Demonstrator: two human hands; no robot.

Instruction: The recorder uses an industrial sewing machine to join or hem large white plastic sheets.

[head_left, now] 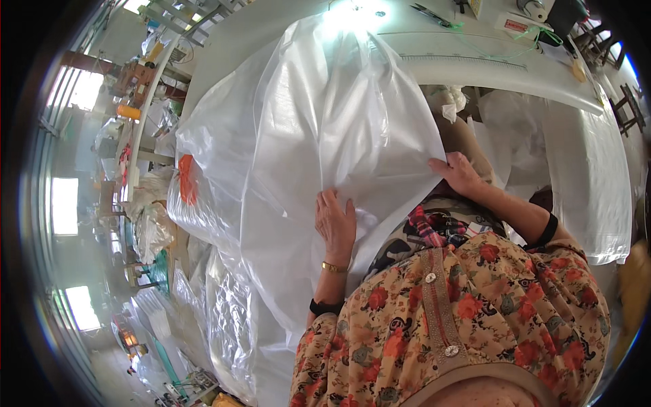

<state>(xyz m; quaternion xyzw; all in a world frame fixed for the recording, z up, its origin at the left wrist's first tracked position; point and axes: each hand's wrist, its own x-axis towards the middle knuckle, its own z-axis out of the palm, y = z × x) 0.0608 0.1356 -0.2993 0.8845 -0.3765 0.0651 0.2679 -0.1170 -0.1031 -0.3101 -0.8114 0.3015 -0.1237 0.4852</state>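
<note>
A large translucent white plastic sheet [291,183] hangs in folds from the worktable toward my lap. Its upper end gathers under a bright light [356,17]. My right hand [462,175] is closed on the sheet's right edge, pinching it between thumb and fingers. Lower and to the left, my left hand [335,224] lies on the sheet with its fingers stretched and the thumb apart. Between the hands the plastic is drawn fairly smooth. Glare hides what lies at the sheet's upper end.
Dark-bladed scissors [431,15] and green string [498,51] lie on the white tabletop [475,71] beyond the sheet. More clear plastic [230,319] is heaped at left, with an orange-red piece [187,179] on it. Plastic sheeting [588,169] hangs at right.
</note>
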